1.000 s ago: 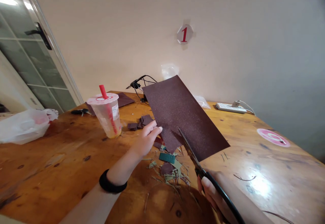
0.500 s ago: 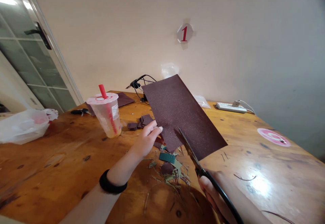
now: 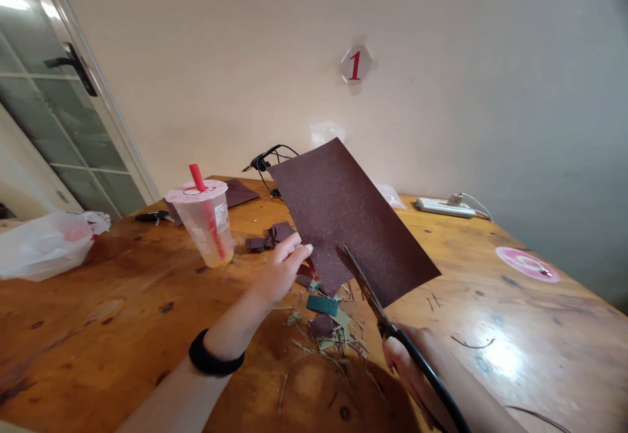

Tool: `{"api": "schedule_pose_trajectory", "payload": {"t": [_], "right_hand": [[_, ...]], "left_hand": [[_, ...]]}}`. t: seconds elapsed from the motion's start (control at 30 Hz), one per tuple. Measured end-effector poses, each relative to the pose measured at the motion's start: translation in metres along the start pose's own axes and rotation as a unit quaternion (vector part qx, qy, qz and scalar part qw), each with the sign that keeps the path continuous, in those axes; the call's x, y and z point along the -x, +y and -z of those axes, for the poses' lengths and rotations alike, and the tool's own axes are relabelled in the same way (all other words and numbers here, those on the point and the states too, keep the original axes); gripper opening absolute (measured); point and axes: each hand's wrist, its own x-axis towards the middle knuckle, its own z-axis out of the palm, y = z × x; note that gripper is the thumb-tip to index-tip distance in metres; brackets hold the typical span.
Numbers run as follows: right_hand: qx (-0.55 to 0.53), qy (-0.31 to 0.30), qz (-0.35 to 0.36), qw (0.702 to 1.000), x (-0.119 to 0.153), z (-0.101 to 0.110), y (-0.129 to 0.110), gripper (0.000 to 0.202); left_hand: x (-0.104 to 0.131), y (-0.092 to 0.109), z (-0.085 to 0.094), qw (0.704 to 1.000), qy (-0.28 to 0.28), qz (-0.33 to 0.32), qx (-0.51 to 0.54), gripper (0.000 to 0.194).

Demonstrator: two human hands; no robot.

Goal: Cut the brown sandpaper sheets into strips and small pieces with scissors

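Note:
My left hand [image 3: 283, 269] pinches the left edge of a dark brown, speckled sheet [image 3: 353, 217] that looks like sandpaper. The sheet is held up at a tilt over the table. In my right hand [image 3: 417, 361] is a pair of black-handled scissors [image 3: 366, 286], gripped by its handles. The blades reach in from the sheet's lower edge, along a cut. Beneath lie a green piece [image 3: 322, 305], small brown and olive scraps and thin strips [image 3: 338, 341]. Small brown cut pieces [image 3: 280, 232] are piled just beyond my left hand.
A plastic cup [image 3: 206, 230] with a red straw stands at left, near a white plastic bag [image 3: 44, 246]. More brown sheet [image 3: 240, 192] and black cables [image 3: 267, 161] lie at the back. A power strip [image 3: 444, 207] and a round pink sticker [image 3: 527, 264] are at right.
The sheet has tilted slightly, its top corner shifting a little left and up. Both hands keep their grips, and the scissors have barely moved.

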Motion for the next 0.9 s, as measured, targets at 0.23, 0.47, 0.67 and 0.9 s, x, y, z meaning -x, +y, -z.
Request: {"api": "schedule_pose_trajectory", "payload": {"t": [0.23,0.47,0.67,0.9], "right_hand": [[0.018,-0.029,0.045,0.998,-0.002,0.002,0.003,0.065],[0.008,-0.046,0.092,0.995,-0.003,0.004,0.003,0.064],[-0.081,-0.007,0.019,0.996,0.002,0.003,0.014,0.063],[-0.083,0.007,-0.035,0.996,0.008,-0.006,0.037,0.042]], "left_hand": [[-0.006,-0.004,0.004,0.998,-0.047,0.014,-0.027,0.019],[-0.005,-0.001,0.003,0.997,-0.075,0.024,-0.026,0.019],[-0.002,0.005,-0.001,0.995,-0.092,0.032,-0.013,0.019],[-0.002,0.004,-0.002,0.996,-0.091,0.024,-0.006,0.019]]}}
